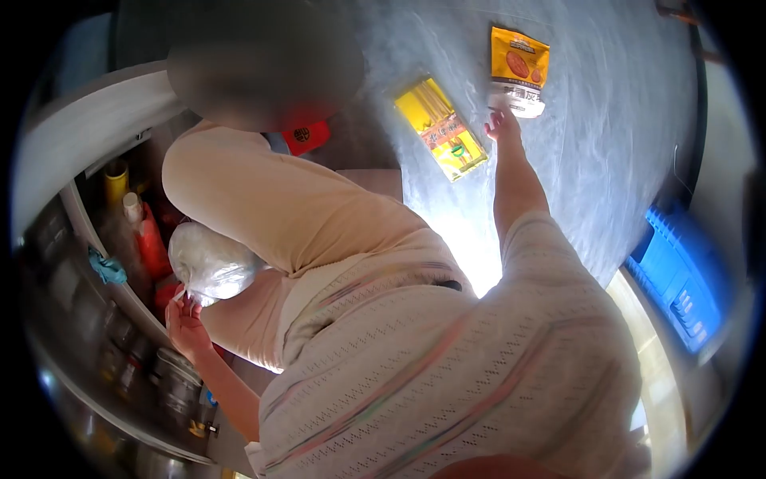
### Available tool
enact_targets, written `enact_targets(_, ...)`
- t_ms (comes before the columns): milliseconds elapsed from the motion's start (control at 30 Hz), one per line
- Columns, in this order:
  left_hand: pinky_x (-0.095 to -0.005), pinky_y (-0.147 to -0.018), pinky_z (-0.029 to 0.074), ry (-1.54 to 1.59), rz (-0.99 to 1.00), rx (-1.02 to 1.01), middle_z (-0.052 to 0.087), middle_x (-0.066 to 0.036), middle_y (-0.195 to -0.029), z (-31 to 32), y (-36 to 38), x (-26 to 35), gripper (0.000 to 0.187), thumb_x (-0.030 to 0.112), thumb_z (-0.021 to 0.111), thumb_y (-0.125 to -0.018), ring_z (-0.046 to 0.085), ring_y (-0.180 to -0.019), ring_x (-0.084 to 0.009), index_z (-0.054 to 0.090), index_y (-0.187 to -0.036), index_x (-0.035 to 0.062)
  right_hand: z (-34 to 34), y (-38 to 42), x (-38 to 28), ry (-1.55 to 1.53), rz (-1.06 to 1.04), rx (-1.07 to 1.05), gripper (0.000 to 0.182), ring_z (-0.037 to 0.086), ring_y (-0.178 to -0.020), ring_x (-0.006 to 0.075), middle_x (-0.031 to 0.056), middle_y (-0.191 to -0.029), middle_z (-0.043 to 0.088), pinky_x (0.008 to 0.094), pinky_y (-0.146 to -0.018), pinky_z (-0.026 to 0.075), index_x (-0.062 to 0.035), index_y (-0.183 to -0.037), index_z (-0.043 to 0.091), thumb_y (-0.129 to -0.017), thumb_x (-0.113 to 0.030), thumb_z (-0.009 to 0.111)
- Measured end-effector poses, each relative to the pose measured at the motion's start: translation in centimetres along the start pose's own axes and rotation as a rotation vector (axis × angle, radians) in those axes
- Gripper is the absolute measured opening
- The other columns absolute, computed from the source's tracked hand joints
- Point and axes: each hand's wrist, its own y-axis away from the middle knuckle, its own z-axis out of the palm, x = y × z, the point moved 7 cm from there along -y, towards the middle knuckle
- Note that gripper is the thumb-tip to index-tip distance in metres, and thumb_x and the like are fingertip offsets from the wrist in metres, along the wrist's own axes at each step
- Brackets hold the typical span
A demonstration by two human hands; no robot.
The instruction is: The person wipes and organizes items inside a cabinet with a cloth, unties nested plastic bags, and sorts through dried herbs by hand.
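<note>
My left hand (187, 326) is closed in a pinch on the gathered top of a whitish plastic bag (211, 259). The bag is full and rounded, and what it contains cannot be made out. It rests against my leg beside an opened cabinet. My right arm is stretched forward over the grey floor. At its end, my right hand (503, 125) pinches the lower corner of a yellow-and-white food packet (520, 72) with pictures of dates, its other fingers curled loosely. Left of that hand lies a yellow pack (441, 128) showing long thin sticks.
On the left, the cabinet (76, 211) holds a red bottle-like container (150, 243), a yellow container (116, 184) and a teal cloth (107, 265). Jars stand in a lower rack. A red item (307, 137) lies beyond my knee. A blue plastic crate (678, 275) stands at right.
</note>
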Motion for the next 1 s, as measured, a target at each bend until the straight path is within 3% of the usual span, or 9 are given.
enact_targets(33, -0.0297, -0.065, 0.052, 0.005, -0.005, 0.010, 0.062, -0.010, -0.094, -1.3, -0.3, -0.9, 0.016, 0.017, 0.050, -0.090, 0.061, -0.081, -0.0181, 0.057, -0.083, 0.0042, -0.4, -1.3, -0.4, -0.020, -0.053, 0.049, 0.017, 0.055, -0.091, 0.0165, -0.0001, -0.087, 0.061, 0.0497, -0.082, 0.041, -0.0146, -0.093, 0.058, -0.079, -0.018, 0.067)
enact_targets(167, -0.0298, -0.065, 0.052, 0.000, -0.038, 0.045, 0.062, -0.010, -0.094, -2.0, 0.4, -2.0, 0.016, 0.018, 0.050, -0.090, 0.061, -0.080, -0.0183, 0.057, -0.085, 0.0046, 0.8, -5.2, -2.0, -0.312, -0.003, -0.052, 0.018, 0.054, -0.059, 0.0208, 0.0060, -0.076, 0.057, 0.0388, -0.057, 0.047, -0.0108, -0.092, 0.056, -0.080, 0.002, 0.053)
enact_targets(267, -0.0297, -0.065, 0.052, 0.101, -0.053, 0.011, 0.063, -0.011, -0.099, -1.8, 0.7, -2.5, 0.015, 0.018, 0.052, -0.089, 0.061, -0.080, -0.0194, 0.058, -0.087, 0.0041, 2.7, -7.2, -4.1, -0.283, -0.032, -0.291, 0.017, 0.051, -0.061, 0.0209, 0.0060, -0.074, 0.055, 0.0376, -0.059, 0.046, -0.0084, -0.090, 0.055, -0.078, 0.003, 0.052)
enact_targets(500, -0.0261, -0.058, 0.050, 0.014, -0.079, 0.127, 0.062, -0.006, -0.075, 1.9, 0.2, -5.3, 0.019, 0.021, 0.057, -0.082, 0.060, -0.068, -0.0142, 0.065, -0.089, 0.0047, 4.6, -5.9, -11.0, -0.350, 0.220, -0.910, 0.025, 0.040, -0.063, 0.0167, 0.0049, -0.073, 0.044, 0.0286, -0.058, 0.041, -0.0002, -0.093, 0.050, -0.070, 0.010, 0.050)
enact_targets(600, -0.0262, -0.052, 0.049, 0.051, -0.166, 0.151, 0.062, -0.007, -0.068, 3.8, -1.0, -8.0, 0.015, 0.018, 0.060, -0.079, 0.060, -0.060, -0.0156, 0.063, -0.079, 0.0034, 4.0, 0.7, -13.2, -0.495, 0.368, -1.015, 0.027, 0.036, -0.065, 0.0145, 0.0043, -0.074, 0.041, 0.0266, -0.055, 0.036, 0.0006, -0.095, 0.048, -0.070, 0.011, 0.048)
enact_targets(633, -0.0264, -0.051, 0.048, 0.046, -0.175, 0.163, 0.062, -0.007, -0.067, 3.8, -1.3, -9.6, 0.015, 0.019, 0.060, -0.078, 0.060, -0.058, -0.0159, 0.063, -0.077, 0.0035, 3.8, 1.8, -13.3, -0.417, 0.228, -1.017, 0.026, 0.036, -0.066, 0.0148, 0.0044, -0.074, 0.041, 0.0263, -0.056, 0.037, 0.0012, -0.096, 0.047, -0.071, 0.010, 0.046)
enact_targets(733, -0.0273, -0.047, 0.047, 0.033, -0.206, 0.192, 0.061, -0.007, -0.065, 3.3, -2.7, -13.4, 0.015, 0.019, 0.061, -0.076, 0.060, -0.056, -0.0171, 0.061, -0.074, 0.0038, 6.0, 14.5, -8.1, -0.279, 0.541, -1.164, 0.026, 0.036, -0.064, 0.0157, 0.0044, -0.075, 0.041, 0.0262, -0.057, 0.039, 0.0013, -0.097, 0.047, -0.073, 0.008, 0.043)
enact_targets(967, -0.0293, -0.045, 0.046, 0.096, -0.273, 0.204, 0.060, -0.009, -0.067, 2.5, -5.7, -19.0, 0.015, 0.020, 0.058, -0.074, 0.059, -0.053, -0.0184, 0.061, -0.071, 0.0052, 9.2, 34.3, 1.1, 0.191, 0.480, -1.514, 0.055, 0.057, -0.085, 0.0189, 0.0152, -0.115, 0.054, 0.0317, -0.057, 0.048, -0.0023, -0.127, 0.039, -0.072, -0.005, 0.043)
enact_targets(1000, -0.0295, -0.045, 0.046, 0.111, -0.295, 0.205, 0.060, -0.009, -0.067, 2.3, -6.1, -19.4, 0.015, 0.020, 0.058, -0.074, 0.059, -0.052, -0.0186, 0.060, -0.071, 0.0054, 9.8, 36.6, 3.0, 0.212, 0.466, -1.479, 0.055, 0.056, -0.088, 0.0202, 0.0152, -0.115, 0.054, 0.0336, -0.065, 0.047, -0.0020, -0.126, 0.041, -0.071, -0.006, 0.044)
